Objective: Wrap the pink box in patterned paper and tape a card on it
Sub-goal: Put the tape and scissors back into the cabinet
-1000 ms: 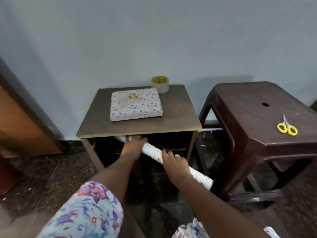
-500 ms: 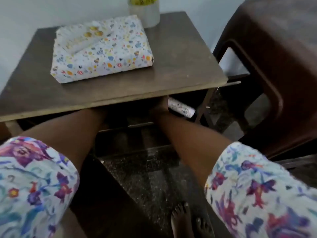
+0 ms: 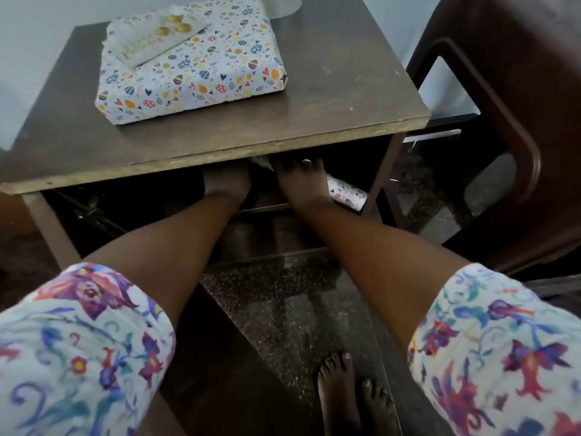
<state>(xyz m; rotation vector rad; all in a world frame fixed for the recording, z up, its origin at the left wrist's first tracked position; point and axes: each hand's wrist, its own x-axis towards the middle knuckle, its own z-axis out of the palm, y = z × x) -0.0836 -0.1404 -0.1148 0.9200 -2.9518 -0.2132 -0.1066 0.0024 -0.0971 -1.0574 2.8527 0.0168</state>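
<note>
Nearest to us, two bare feet (image 3: 345,394) stand on the dark speckled floor (image 3: 283,294), and a floral sleeve covers each upper arm, the left sleeve (image 3: 78,350) and the right sleeve (image 3: 496,350). Both forearms reach forward and down into the shadowed space under the brown table (image 3: 314,121).

We see only the wrist and back of the left hand (image 3: 226,182). Its fingers are hidden by the tabletop's front edge, so we cannot tell how far open it is or what it touches. The right hand (image 3: 301,177), just beside it, lies over a roll of patterned paper (image 3: 347,195). The end of the roll sticks out to the right of the wrist, close to the table leg. A ring (image 3: 306,162) shows on one finger, but the fingertips run under the edge into the dark. We cannot tell whether they curl around the roll or simply rest on it. A pale scrap shows between the two hands, too dim for us to identify.

On the tabletop, left of centre, the box (image 3: 195,67) lies flat, fully covered in egg-and-heart paper. A card (image 3: 157,36) with gold print lies on its far left corner. We cannot make out any tape. Behind the box, the frame's top edge cuts off a pale round object (image 3: 283,4). To the right stands a dark brown stool (image 3: 518,89), only partly in view.
</note>
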